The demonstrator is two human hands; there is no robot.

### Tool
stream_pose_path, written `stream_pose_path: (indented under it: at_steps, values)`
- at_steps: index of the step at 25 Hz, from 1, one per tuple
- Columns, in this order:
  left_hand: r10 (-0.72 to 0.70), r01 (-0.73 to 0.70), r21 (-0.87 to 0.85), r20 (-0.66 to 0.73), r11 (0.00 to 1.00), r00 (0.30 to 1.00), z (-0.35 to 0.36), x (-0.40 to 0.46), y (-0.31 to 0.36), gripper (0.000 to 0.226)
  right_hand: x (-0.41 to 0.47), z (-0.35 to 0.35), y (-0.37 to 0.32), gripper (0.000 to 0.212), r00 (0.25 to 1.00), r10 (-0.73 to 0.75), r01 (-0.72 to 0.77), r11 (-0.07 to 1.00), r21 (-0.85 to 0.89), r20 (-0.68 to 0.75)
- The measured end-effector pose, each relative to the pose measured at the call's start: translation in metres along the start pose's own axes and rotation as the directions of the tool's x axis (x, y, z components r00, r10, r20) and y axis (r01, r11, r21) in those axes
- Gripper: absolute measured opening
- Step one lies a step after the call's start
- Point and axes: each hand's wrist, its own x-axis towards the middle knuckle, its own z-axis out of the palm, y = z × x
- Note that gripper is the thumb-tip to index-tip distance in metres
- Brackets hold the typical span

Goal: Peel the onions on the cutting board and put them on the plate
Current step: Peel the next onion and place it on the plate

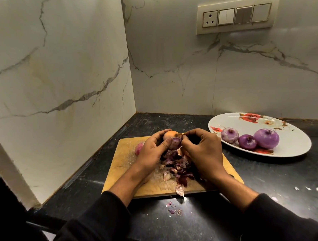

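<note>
Cupping the onion (174,142) in my left hand (152,148) steadies it while my right hand (202,149) pinches loose skin (181,136) to strip.

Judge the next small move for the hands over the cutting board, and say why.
Probably the right hand should pull away the skin flap it pinches. The left hand grips a half-peeled onion, part still orange-skinned, above the peel pile; three peeled onions already sit on the plate.

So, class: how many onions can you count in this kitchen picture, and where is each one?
5: three peeled onions on the plate, one held in the left hand and being peeled by the right hand, one on the cutting board behind the left hand. Others may be hidden.
</note>
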Motion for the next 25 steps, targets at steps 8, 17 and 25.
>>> stream_pose_path:
  at_steps: [8, 17, 25]
  values:
    - [-0.015, 0.015, -0.012, -0.047, 1.000, 0.999, 0.0006, 0.0012, -0.0016, 0.028, -0.0008, -0.0016, -0.0052, 0.024, 0.992, -0.035, 0.024, 0.995, 0.094, 0.119]
    - [0.013, -0.013, -0.001, -0.033, 1.000, 0.999, 0.0007, 0.0016, -0.0036, 0.034, -0.0023, -0.0005, -0.0022, 0.012, 0.994, -0.107, 0.106, 0.994, 0.021, 0.018]
    - [0.011, -0.011, -0.008, -0.031, 1.000, 0.999, 0.0001, 0.0012, -0.0042, 0.049, -0.0026, -0.0035, -0.0050, 0.007, 0.994, -0.110, 0.110, 0.994, 0.000, 0.018]
